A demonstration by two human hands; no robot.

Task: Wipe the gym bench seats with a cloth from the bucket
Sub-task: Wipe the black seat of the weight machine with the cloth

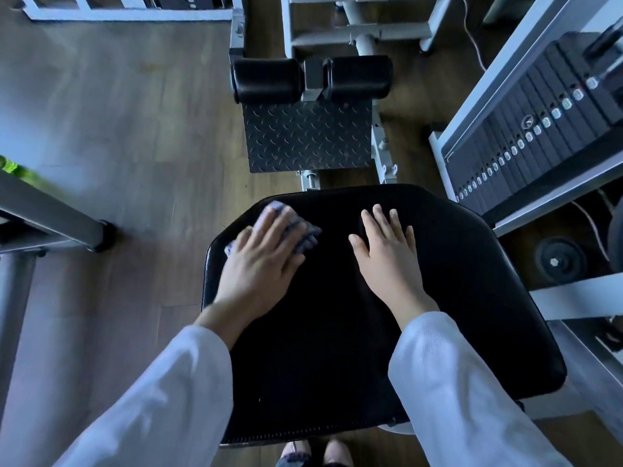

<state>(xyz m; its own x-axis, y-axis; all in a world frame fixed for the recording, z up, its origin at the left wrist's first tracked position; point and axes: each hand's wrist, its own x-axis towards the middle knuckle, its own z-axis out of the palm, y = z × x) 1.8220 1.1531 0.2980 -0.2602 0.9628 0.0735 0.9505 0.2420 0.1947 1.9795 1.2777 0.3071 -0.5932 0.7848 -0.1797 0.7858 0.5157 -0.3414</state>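
Observation:
A black padded gym seat (455, 298) fills the lower middle of the head view. My left hand (259, 261) presses flat on a checked purple and white cloth (308, 235) at the seat's far left corner. The cloth shows beyond and beside my fingers. My right hand (391, 254) rests flat on the seat's far middle, fingers slightly spread, with nothing in it. Both arms wear white sleeves. No bucket is in view.
Beyond the seat lie a black checker-plate footrest (306, 136) and two black roller pads (310, 79). A weight stack (539, 129) in a white frame stands at the right. A grey machine frame (50, 220) is at the left. Wooden floor (135, 112) lies to the left.

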